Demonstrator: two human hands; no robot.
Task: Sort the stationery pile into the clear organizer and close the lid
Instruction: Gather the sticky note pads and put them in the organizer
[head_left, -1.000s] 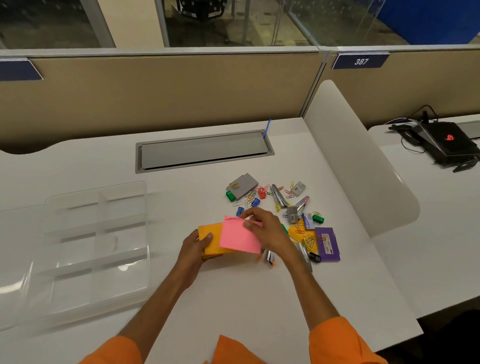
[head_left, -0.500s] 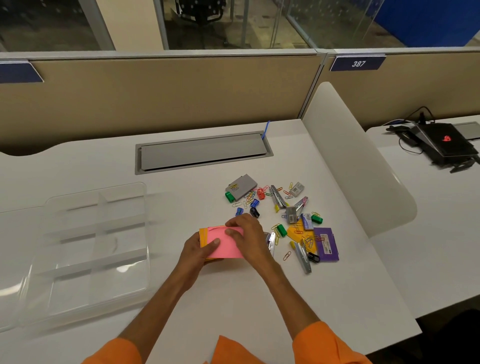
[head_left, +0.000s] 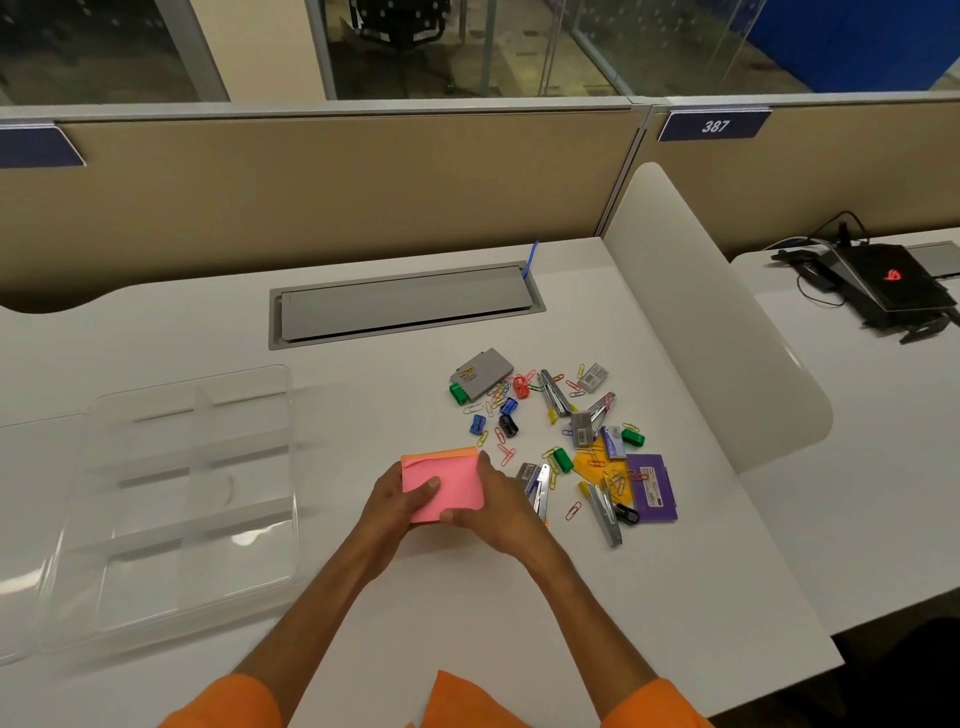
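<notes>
So, sticky notes (head_left: 447, 480) gripped by both hands
Left hand (head_left: 396, 506) and right hand (head_left: 496, 512) are clamped on the stack's sides above the bench (head_left: 467, 613).

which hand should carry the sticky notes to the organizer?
Left, probably. The clear organizer sits on the left side, and the left hand already grips the sticky notes on that edge. The right hand would have to cross over.

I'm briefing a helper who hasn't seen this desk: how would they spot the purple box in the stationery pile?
Start at the white desk and find the scattered stationery pile right of the two hands. The purple box lies flat at the pile's near right edge, beside a yellow sticky pad. It is the only purple item, a flat rectangle with a white barcode label.
</notes>
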